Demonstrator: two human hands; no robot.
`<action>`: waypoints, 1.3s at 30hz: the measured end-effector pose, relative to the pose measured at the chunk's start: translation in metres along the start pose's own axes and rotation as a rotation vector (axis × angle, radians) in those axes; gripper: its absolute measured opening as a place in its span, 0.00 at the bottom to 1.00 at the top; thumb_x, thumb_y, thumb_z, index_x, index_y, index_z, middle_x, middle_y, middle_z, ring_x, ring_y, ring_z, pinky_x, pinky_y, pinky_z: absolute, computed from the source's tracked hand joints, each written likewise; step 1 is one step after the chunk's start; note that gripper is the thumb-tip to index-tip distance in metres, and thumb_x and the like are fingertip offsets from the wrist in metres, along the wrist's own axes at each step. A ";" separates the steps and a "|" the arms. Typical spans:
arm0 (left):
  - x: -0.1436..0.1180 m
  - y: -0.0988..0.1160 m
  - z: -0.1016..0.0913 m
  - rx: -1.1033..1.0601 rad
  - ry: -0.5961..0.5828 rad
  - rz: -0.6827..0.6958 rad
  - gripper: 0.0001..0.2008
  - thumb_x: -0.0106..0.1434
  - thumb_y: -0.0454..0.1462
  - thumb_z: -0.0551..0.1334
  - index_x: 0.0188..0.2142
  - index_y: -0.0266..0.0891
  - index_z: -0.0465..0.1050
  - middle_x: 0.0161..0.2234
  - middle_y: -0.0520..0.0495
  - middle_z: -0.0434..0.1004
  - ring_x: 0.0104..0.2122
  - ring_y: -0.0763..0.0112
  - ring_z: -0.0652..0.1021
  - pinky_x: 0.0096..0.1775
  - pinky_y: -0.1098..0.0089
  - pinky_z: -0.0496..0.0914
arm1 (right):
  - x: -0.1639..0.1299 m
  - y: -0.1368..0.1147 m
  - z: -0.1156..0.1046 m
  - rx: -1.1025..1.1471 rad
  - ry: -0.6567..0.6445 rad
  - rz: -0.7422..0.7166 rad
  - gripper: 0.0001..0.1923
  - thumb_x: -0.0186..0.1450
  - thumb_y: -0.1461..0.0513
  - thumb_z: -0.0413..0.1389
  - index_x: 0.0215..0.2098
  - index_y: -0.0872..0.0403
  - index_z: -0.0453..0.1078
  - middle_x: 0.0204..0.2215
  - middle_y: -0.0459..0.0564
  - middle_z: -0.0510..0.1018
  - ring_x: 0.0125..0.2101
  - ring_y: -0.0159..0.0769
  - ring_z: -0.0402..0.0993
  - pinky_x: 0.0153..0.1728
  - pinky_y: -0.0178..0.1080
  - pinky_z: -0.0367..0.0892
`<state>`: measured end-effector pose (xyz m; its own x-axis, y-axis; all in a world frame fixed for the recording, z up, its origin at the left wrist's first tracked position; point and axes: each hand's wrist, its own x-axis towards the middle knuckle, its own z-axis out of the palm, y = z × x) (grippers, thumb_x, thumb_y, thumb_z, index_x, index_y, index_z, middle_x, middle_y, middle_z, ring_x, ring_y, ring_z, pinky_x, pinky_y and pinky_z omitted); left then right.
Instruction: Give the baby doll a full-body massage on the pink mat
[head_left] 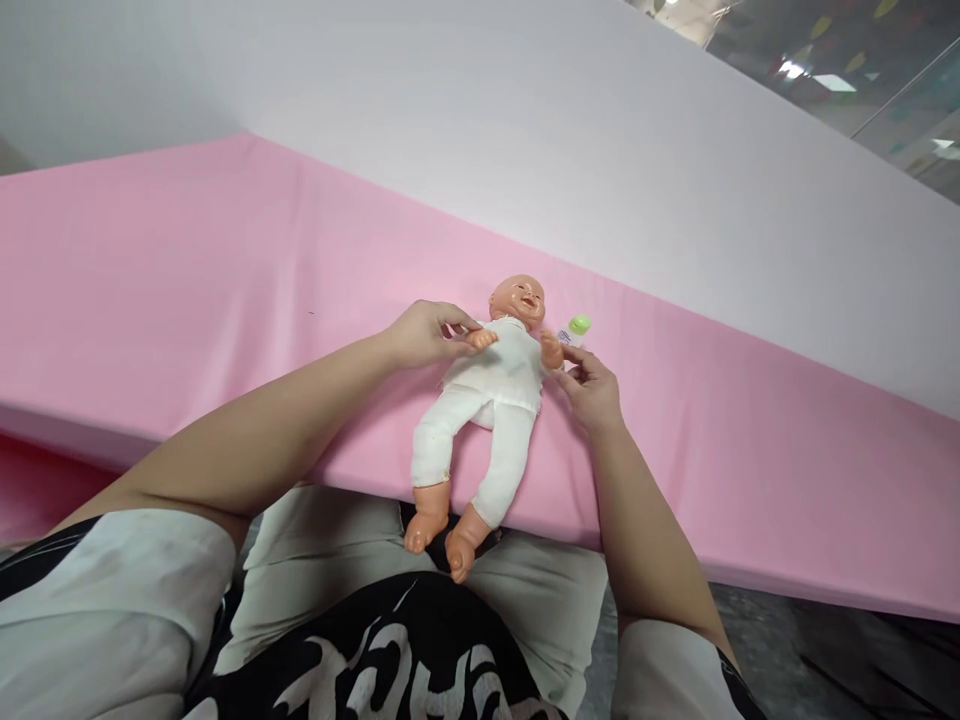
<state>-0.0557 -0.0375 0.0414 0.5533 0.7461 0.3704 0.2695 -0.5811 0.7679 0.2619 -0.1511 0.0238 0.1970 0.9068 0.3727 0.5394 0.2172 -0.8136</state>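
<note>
A baby doll [495, 375] in a white cloth suit lies on its back on the pink-covered table [360, 260], its feet hanging past the front edge. My left hand [429, 335] pinches the doll's arm at the wrist, on the left side of its chest. On the other side, my right hand [589, 388] has thumb and fingers closed around the doll's other forearm, just below its raised hand. Right behind that hand lies a small bottle [576, 328] with a light green cap, partly hidden by the doll's hand and my fingers.
A plain white wall [480, 130] runs along the back of the table. The front edge of the pink cover passes close to my lap, where grey trousers [322, 540] show below. Glass and ceiling lights appear at the upper right.
</note>
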 end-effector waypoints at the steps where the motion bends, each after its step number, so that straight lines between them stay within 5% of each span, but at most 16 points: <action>1: 0.001 -0.003 -0.001 -0.056 0.056 -0.063 0.19 0.56 0.47 0.73 0.45 0.43 0.85 0.39 0.47 0.85 0.39 0.63 0.82 0.42 0.66 0.75 | 0.002 0.004 -0.002 0.042 0.057 0.012 0.29 0.61 0.50 0.68 0.59 0.50 0.76 0.47 0.53 0.84 0.29 0.33 0.74 0.35 0.41 0.75; 4: 0.006 -0.015 -0.006 -0.243 0.222 -0.182 0.19 0.55 0.45 0.73 0.44 0.40 0.82 0.39 0.46 0.84 0.38 0.63 0.82 0.42 0.65 0.76 | 0.010 0.018 -0.012 0.145 0.184 0.038 0.34 0.62 0.49 0.67 0.63 0.50 0.70 0.47 0.53 0.83 0.30 0.32 0.75 0.34 0.39 0.75; 9: 0.014 -0.039 -0.021 -0.343 0.403 -0.384 0.19 0.54 0.40 0.74 0.45 0.41 0.77 0.36 0.46 0.81 0.36 0.63 0.82 0.40 0.62 0.78 | 0.020 0.048 -0.035 0.207 0.250 0.209 0.37 0.63 0.47 0.65 0.65 0.52 0.65 0.29 0.43 0.78 0.22 0.31 0.71 0.22 0.33 0.67; 14: 0.018 -0.064 -0.028 -0.408 0.431 -0.543 0.20 0.49 0.36 0.74 0.42 0.40 0.75 0.32 0.46 0.80 0.31 0.62 0.82 0.37 0.61 0.79 | 0.022 0.072 -0.042 0.159 0.148 0.439 0.35 0.62 0.48 0.67 0.61 0.55 0.69 0.25 0.45 0.77 0.17 0.32 0.68 0.13 0.32 0.57; 18: 0.020 -0.077 -0.026 -0.486 0.394 -0.577 0.21 0.47 0.35 0.75 0.41 0.39 0.73 0.29 0.44 0.80 0.28 0.59 0.83 0.36 0.57 0.80 | 0.019 0.074 -0.039 0.093 0.111 0.429 0.33 0.62 0.48 0.68 0.60 0.54 0.70 0.26 0.49 0.79 0.19 0.36 0.72 0.14 0.35 0.63; 24: 0.016 -0.055 -0.023 -0.399 0.336 -0.363 0.22 0.47 0.38 0.76 0.42 0.39 0.75 0.36 0.46 0.82 0.33 0.63 0.83 0.39 0.61 0.78 | 0.018 0.052 -0.039 0.116 0.238 0.229 0.39 0.60 0.46 0.69 0.62 0.53 0.64 0.40 0.54 0.85 0.33 0.42 0.82 0.30 0.42 0.78; 28: 0.008 -0.026 -0.012 -0.313 0.289 -0.172 0.21 0.50 0.42 0.75 0.42 0.39 0.77 0.41 0.45 0.84 0.39 0.64 0.82 0.42 0.64 0.77 | 0.011 0.025 -0.027 0.118 0.334 0.019 0.34 0.61 0.49 0.69 0.60 0.51 0.66 0.52 0.57 0.83 0.47 0.44 0.83 0.46 0.48 0.80; 31: 0.001 -0.005 -0.001 -0.096 0.199 -0.067 0.21 0.54 0.45 0.74 0.46 0.41 0.82 0.42 0.46 0.85 0.38 0.64 0.81 0.42 0.65 0.76 | 0.001 0.005 -0.010 0.060 0.353 -0.068 0.27 0.62 0.52 0.69 0.56 0.51 0.73 0.51 0.55 0.83 0.45 0.43 0.82 0.48 0.48 0.79; 36: -0.005 0.009 0.005 0.150 -0.047 0.234 0.14 0.59 0.41 0.70 0.45 0.46 0.86 0.44 0.47 0.86 0.45 0.61 0.82 0.47 0.65 0.75 | -0.012 -0.013 0.005 -0.190 0.009 -0.329 0.18 0.66 0.57 0.66 0.54 0.43 0.80 0.48 0.49 0.85 0.47 0.45 0.80 0.51 0.51 0.78; 39: -0.004 0.005 0.006 0.196 -0.117 0.295 0.14 0.58 0.37 0.69 0.44 0.46 0.87 0.45 0.46 0.85 0.46 0.62 0.82 0.49 0.65 0.75 | -0.013 -0.016 0.005 -0.274 -0.181 -0.448 0.14 0.66 0.59 0.67 0.50 0.42 0.82 0.48 0.49 0.84 0.49 0.46 0.79 0.56 0.52 0.75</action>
<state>-0.0517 -0.0454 0.0402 0.7127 0.5018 0.4902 0.2244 -0.8252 0.5184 0.2465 -0.1644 0.0291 -0.2315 0.8005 0.5529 0.7358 0.5158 -0.4387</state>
